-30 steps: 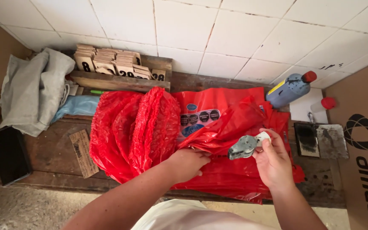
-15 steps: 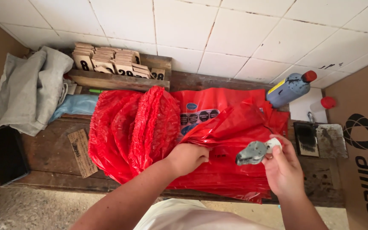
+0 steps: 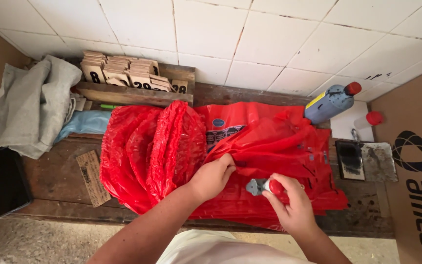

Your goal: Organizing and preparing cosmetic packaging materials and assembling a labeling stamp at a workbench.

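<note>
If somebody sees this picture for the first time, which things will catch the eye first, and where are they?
The heap of red plastic bags covers the middle of the wooden bench. At its front edge, the left hand pinches a fold of the top bag while the right hand holds a small stamp with a red handle. A blue bottle with a red cap lies behind, to the right.

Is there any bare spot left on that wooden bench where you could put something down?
Bare wood shows at the bench's front left, between the black case, the cardboard strip and the red bags. A narrow strip runs behind the bags, below the wall tiles. The middle is covered by bags, where both hands work; the right end is crowded with the ink pad and blue bottle.
</note>
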